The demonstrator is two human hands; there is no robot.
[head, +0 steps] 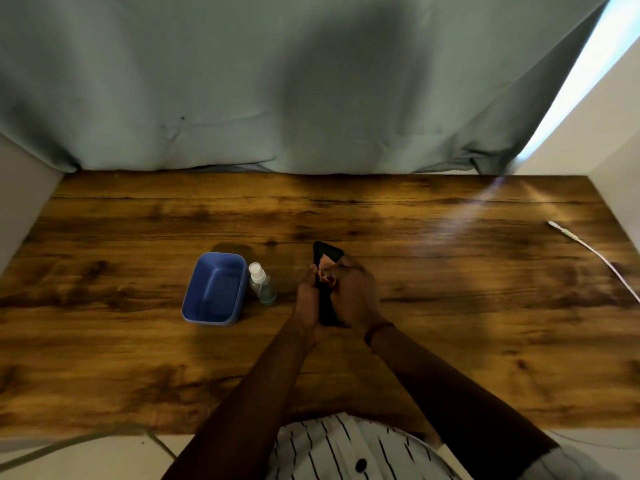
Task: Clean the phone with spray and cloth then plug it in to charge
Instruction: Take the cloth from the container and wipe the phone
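Phone (325,299) sits clamped edge-up in my left hand (306,306); right hand (353,296) pinches the cloth (326,271) against it. Hard rubbing could twist it loose onto the table (450,306), well short of the cable (588,251) at two o'clock.

Both forearms reach forward and meet at the middle. The left hand (306,299) is wrapped in a side-on grip, fingers curled round its load. The right hand (356,294) presses in against it from the other side, a band at its wrist.

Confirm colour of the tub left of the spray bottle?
Blue tub, open-topped, beside the spray bottle. Head view, the only one.
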